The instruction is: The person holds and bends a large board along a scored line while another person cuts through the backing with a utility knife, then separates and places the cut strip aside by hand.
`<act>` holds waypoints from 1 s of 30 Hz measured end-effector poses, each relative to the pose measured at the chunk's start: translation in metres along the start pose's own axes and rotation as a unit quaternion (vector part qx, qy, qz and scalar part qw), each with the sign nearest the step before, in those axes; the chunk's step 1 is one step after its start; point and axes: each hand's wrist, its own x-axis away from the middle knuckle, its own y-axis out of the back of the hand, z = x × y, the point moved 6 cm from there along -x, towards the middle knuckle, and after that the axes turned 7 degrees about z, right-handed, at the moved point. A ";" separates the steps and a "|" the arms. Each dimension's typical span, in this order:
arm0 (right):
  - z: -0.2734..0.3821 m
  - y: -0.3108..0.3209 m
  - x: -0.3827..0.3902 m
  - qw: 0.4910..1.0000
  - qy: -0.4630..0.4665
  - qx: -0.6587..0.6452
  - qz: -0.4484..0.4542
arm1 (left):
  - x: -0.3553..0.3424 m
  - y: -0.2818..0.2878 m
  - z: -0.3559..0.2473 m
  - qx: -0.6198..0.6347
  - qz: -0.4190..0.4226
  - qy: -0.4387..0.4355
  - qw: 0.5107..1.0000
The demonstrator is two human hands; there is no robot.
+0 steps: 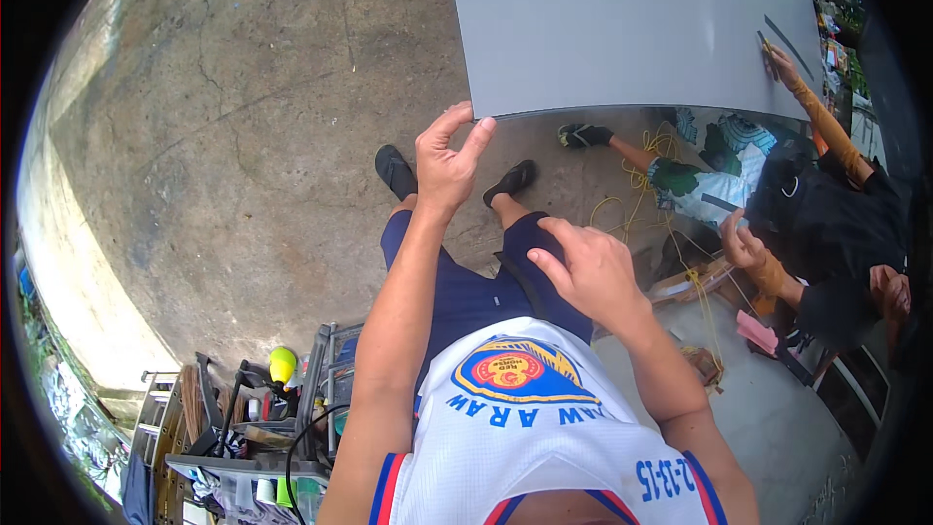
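The person's left hand [447, 160] pinches the near left corner of a grey board [622, 29] between thumb and fingers. The right hand [595, 277] hangs near the thigh [530, 241], its fingers loosely spread. The board is in front (a co-worker [826, 209] reaches over its right part).

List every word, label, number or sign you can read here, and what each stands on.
White jersey, chest: blue lettering and a red, gold and blue emblem with wording; not copied here.
White jersey, by the right armhole: blue numerals; not copied here.
Dark blue shorts: small pale mark, too small to read.
Pale surface, lower right: faint dark scrawl, too unclear to read.
Grey panel: no lettering visible.
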 end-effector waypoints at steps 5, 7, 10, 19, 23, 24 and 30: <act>-0.097 -0.071 0.077 0.977 -0.173 -0.044 0.120 | 0.001 -0.007 -0.001 0.012 0.034 0.060 0.998; -0.134 -0.098 0.113 0.961 -0.229 -0.017 0.155 | -0.001 -0.010 0.000 -0.083 0.071 0.022 0.994; -0.139 -0.094 0.136 0.955 -0.218 -0.010 0.202 | -0.012 -0.007 -0.001 -0.075 0.104 0.048 0.991; -0.032 0.063 0.117 0.992 -0.017 -0.106 -0.063 | -0.017 -0.002 0.008 -0.092 0.115 0.095 0.985; -0.023 0.134 0.097 0.964 0.055 -0.096 -0.242 | -0.015 0.007 0.015 -0.091 0.074 0.100 0.988; -0.020 0.141 0.094 0.959 0.044 -0.063 -0.273 | -0.013 0.005 0.011 -0.116 0.072 0.104 0.985; 0.027 0.119 0.101 0.969 0.124 -0.143 -0.160 | -0.029 0.004 0.019 -0.279 0.128 0.134 0.942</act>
